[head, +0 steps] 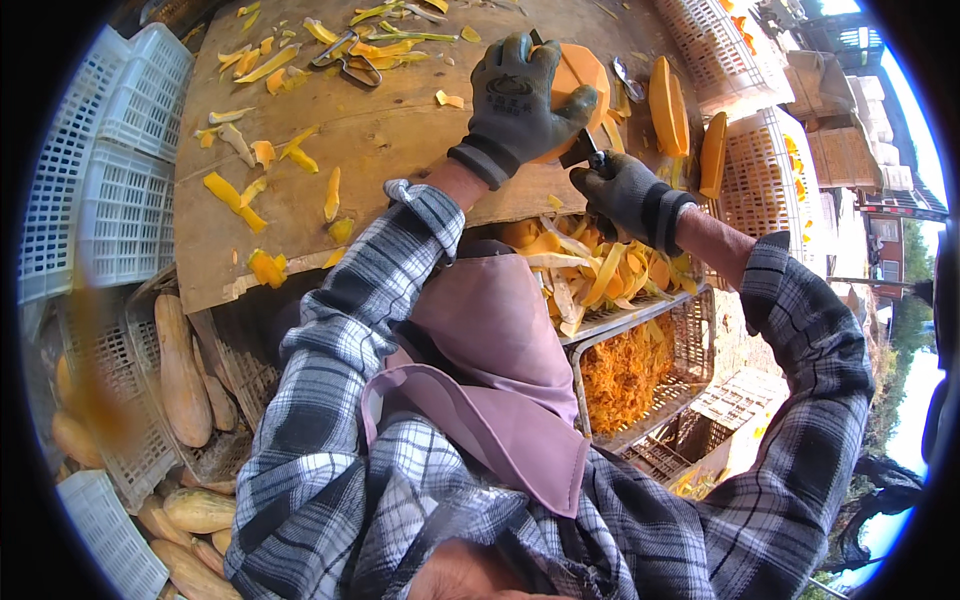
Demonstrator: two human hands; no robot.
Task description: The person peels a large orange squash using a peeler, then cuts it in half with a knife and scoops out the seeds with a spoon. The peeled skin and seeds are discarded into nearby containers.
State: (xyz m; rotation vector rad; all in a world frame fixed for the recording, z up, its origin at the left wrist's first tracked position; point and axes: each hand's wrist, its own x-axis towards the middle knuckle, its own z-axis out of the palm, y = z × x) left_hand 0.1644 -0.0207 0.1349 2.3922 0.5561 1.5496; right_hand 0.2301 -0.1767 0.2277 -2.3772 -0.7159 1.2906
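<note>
My left hand (529, 101), in a grey rubber-coated work glove, presses on a peeled orange squash (581, 75) on the wooden board. In my right hand (630, 195), also gloved, is the handle of a knife. Its dark blade (577, 148) meets the squash's near side, partly hidden by my left thumb. A dark tip pokes out beyond my left fingers; I cannot tell if it is the same blade. Cut lengths of peeled squash (670, 109) lie to the right, beside a metal spoon (628, 80). A metal-framed peeler (349, 58) rests among peelings at the far left.
Peel strips (592, 262) fill a crate below the board's front edge, above a crate of orange shreds (626, 375). White plastic crates (135, 165) stand left; others (761, 180) line the right. Unpeeled squashes (180, 371) lie lower left. Peel scraps (232, 199) dot the wooden board (375, 157).
</note>
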